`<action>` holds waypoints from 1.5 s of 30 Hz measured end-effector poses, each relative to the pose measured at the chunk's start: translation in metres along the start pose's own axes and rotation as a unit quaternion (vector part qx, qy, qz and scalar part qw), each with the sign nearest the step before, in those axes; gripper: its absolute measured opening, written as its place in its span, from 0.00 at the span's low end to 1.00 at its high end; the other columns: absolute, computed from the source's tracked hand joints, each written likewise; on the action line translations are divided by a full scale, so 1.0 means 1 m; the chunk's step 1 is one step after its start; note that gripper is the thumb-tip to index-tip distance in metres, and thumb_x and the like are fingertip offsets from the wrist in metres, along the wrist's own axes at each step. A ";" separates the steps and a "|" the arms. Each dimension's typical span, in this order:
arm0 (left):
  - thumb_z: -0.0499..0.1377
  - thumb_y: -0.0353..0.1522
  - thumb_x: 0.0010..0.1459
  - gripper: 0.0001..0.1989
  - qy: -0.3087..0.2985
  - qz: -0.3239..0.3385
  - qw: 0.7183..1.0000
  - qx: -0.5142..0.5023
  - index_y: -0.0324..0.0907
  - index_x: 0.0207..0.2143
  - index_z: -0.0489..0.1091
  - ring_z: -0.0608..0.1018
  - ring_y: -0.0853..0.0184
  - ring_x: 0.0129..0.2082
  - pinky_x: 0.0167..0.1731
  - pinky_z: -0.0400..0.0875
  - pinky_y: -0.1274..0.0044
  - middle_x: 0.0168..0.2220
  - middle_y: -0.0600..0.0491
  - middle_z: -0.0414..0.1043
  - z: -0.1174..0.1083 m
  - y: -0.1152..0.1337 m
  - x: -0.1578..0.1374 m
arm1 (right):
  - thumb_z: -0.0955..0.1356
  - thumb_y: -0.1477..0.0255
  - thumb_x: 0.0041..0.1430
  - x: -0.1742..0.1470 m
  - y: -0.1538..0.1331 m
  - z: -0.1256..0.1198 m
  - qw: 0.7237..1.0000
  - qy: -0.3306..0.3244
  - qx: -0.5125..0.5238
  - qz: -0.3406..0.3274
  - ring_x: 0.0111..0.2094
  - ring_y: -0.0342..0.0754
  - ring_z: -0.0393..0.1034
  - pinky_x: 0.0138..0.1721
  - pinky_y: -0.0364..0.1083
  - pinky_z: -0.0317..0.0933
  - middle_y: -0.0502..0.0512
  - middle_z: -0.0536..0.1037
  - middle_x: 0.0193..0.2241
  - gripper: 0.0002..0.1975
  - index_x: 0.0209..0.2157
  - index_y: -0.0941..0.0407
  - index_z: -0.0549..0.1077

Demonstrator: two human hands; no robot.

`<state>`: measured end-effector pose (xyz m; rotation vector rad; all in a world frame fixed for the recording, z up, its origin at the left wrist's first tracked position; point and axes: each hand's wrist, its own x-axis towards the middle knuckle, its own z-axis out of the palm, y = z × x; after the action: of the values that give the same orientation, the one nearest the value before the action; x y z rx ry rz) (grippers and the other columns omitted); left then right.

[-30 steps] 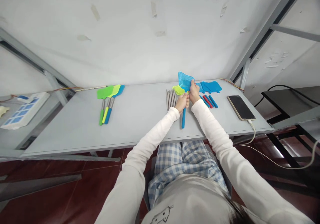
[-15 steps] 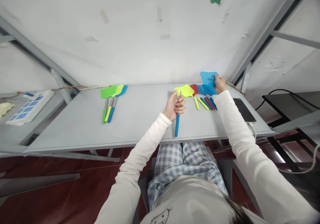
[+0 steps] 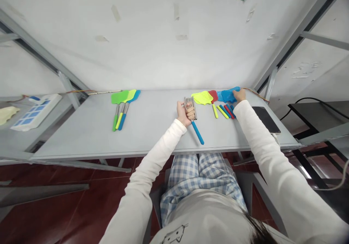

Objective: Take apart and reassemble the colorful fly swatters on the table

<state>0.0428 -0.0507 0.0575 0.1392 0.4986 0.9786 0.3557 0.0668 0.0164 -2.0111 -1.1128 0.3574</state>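
My left hand [image 3: 186, 113] is closed around the metal rod of a blue-handled fly swatter shaft [image 3: 197, 132], whose blue grip slants down towards the table's front edge. Several bare metal rods [image 3: 188, 100] lie partly hidden behind this hand. At the right, my right hand [image 3: 240, 95] pinches the edge of a blue fly swatter head [image 3: 231, 93], low over other blue heads [image 3: 221, 97]. Beside them lie a red head [image 3: 214, 95] and yellow heads [image 3: 202, 97]. Loose coloured handle grips [image 3: 223, 111] are lined up in front of the heads.
Assembled fly swatters in green, yellow and blue [image 3: 120, 109] lie at the left of the grey table [image 3: 152, 127]. A black tablet or phone [image 3: 265, 120] with a cable rests at the right. The wall [image 3: 163, 62] stands behind; metal frame posts rise at both sides.
My right hand has lowered the blue head from a raised position to the pile. My left hand has turned the shaft, so its blue grip swings right and the rod tip tilts left.
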 end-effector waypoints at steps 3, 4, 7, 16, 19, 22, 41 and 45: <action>0.41 0.40 0.62 0.19 0.010 0.034 0.999 -0.005 0.42 0.20 0.52 0.43 0.79 0.07 0.09 0.32 0.84 0.14 0.65 0.32 -0.005 0.002 0.003 | 0.66 0.74 0.57 0.002 0.001 0.001 0.999 0.009 -0.039 0.031 0.48 0.54 0.68 0.50 0.50 0.61 0.66 0.73 0.43 0.10 0.41 0.62 0.69; 0.40 0.39 0.62 0.19 0.011 0.042 0.999 -0.006 0.42 0.20 0.52 0.43 0.79 0.07 0.09 0.32 0.84 0.14 0.65 0.33 -0.007 0.003 0.003 | 0.67 0.73 0.56 0.002 0.001 0.001 0.998 0.005 -0.048 0.035 0.50 0.55 0.67 0.52 0.51 0.59 0.68 0.73 0.46 0.12 0.42 0.63 0.69; 0.40 0.38 0.63 0.19 0.001 0.059 0.998 -0.014 0.42 0.20 0.51 0.45 0.79 0.08 0.09 0.34 0.84 0.14 0.64 0.34 -0.012 0.006 0.005 | 0.69 0.69 0.55 -0.004 -0.003 0.001 0.993 0.033 -0.105 0.042 0.56 0.61 0.62 0.57 0.55 0.54 0.75 0.68 0.52 0.20 0.47 0.67 0.69; 0.46 0.41 0.64 0.23 0.004 0.257 0.965 -0.057 0.43 0.20 0.41 0.45 0.78 0.10 0.11 0.38 0.81 0.13 0.63 0.35 -0.006 0.018 0.034 | 0.54 0.56 0.68 -0.097 -0.046 0.020 0.967 -0.181 0.057 -0.170 0.45 0.51 0.68 0.48 0.48 0.60 0.64 0.75 0.45 0.25 0.42 0.59 0.73; 0.49 0.42 0.64 0.24 0.055 0.328 0.942 -0.055 0.43 0.21 0.39 0.44 0.78 0.10 0.12 0.39 0.80 0.13 0.64 0.34 0.002 0.027 0.052 | 0.55 0.49 0.64 -0.131 -0.059 0.023 0.890 -0.374 0.093 -0.242 0.37 0.46 0.68 0.39 0.45 0.62 0.58 0.77 0.40 0.28 0.41 0.56 0.74; 0.51 0.40 0.63 0.25 0.094 0.361 0.926 -0.055 0.44 0.22 0.38 0.43 0.79 0.11 0.12 0.39 0.80 0.14 0.64 0.34 0.008 0.033 0.064 | 0.59 0.50 0.62 -0.143 -0.066 0.025 0.856 -0.425 0.063 -0.288 0.28 0.43 0.64 0.34 0.44 0.59 0.52 0.73 0.27 0.25 0.38 0.57 0.73; 0.49 0.27 0.58 0.20 0.154 0.328 0.930 -0.067 0.44 0.23 0.37 0.42 0.79 0.10 0.10 0.39 0.82 0.15 0.65 0.32 0.009 0.054 0.065 | 0.55 0.57 0.68 -0.145 -0.070 0.023 0.854 -0.227 -0.095 -0.459 0.32 0.49 0.68 0.37 0.45 0.53 0.57 0.79 0.32 0.24 0.37 0.56 0.75; 0.49 0.28 0.60 0.20 0.145 0.316 0.936 -0.059 0.44 0.23 0.36 0.42 0.79 0.10 0.11 0.39 0.81 0.15 0.64 0.32 0.012 0.055 0.065 | 0.54 0.58 0.69 -0.149 -0.072 0.017 0.840 -0.165 -0.150 -0.495 0.34 0.51 0.69 0.44 0.48 0.52 0.61 0.79 0.33 0.24 0.40 0.58 0.75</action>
<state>0.0360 0.0344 0.0639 0.0445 0.6831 1.6731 0.2179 -0.0234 0.0410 -1.3471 -2.3573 -0.0357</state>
